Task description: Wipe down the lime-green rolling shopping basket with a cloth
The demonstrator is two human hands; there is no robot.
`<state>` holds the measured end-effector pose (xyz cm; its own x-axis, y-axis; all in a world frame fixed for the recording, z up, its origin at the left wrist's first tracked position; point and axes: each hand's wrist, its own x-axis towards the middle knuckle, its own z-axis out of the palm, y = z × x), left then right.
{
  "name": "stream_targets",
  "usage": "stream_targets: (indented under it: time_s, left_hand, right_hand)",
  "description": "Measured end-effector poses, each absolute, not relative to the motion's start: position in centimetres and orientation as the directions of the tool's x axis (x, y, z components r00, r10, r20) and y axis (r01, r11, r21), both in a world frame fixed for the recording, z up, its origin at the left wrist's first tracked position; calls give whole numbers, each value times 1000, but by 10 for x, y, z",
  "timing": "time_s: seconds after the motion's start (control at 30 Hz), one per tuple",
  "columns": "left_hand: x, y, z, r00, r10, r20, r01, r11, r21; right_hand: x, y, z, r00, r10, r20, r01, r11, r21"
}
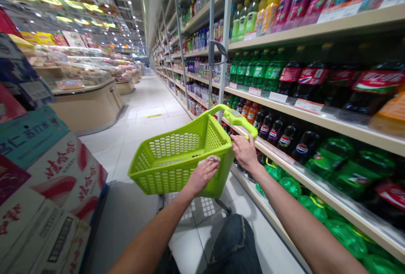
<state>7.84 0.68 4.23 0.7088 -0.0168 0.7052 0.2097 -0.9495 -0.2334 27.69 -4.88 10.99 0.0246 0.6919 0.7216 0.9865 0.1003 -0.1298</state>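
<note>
A lime-green plastic shopping cart (171, 177) with perforated sides stands in the aisle in front of my knees. My left hand (202, 175) presses a crumpled whitish cloth (212, 158) against the outer side of the basket, near its back corner. At the rear of the cart, my right hand (245, 151) grips the edge just below the green handle (240, 120). Its fingertips curl over the rim, partly out of sight. No goods show inside the part of the basket I can see.
Shelves of soft drink bottles (306, 75) run along the right, close to the cart. Stacked cartons (63, 172) stand near on the left. Beyond them is a rounded display counter (88, 105), and a tiled aisle floor (152, 96) stretches ahead.
</note>
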Motion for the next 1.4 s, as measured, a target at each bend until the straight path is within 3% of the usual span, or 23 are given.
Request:
stream_targets:
  time_s: [0.2,0.4,0.53,0.63,0.83,1.07,1.27,1.4]
  left_hand:
    - [72,13,56,675,18,738,239,-951,-196]
    - [34,9,19,760,68,647,254,-946,-199]
    - [25,9,34,679,111,725,314,-937,-151]
    - [24,15,35,640,127,758,353,-925,-143]
    - [-5,12,3,737,150,659,346,-922,-176]
    - [-24,18,18,625,209,752,440,-890,-119]
    - [-56,14,-16,690,275,669,468,-875,-123]
    - [-83,17,2,582,290,760,539,-837,-93]
  right_hand:
    - [258,-39,113,57,683,729,978,107,-177]
    - [248,-37,97,-53,732,679,991,124,-57]
    - [236,-33,96,-1,718,696,993,83,-84]
    - [218,-27,95,-33,732,681,988,125,-87]
    - [199,-28,79,-145,764,629,980,199,-16]
    - [170,-19,79,-172,762,625,968,249,-37]
    - [149,-18,63,-244,784,571,949,314,-25]
    - [141,-17,62,-252,785,566,943,330,-37]
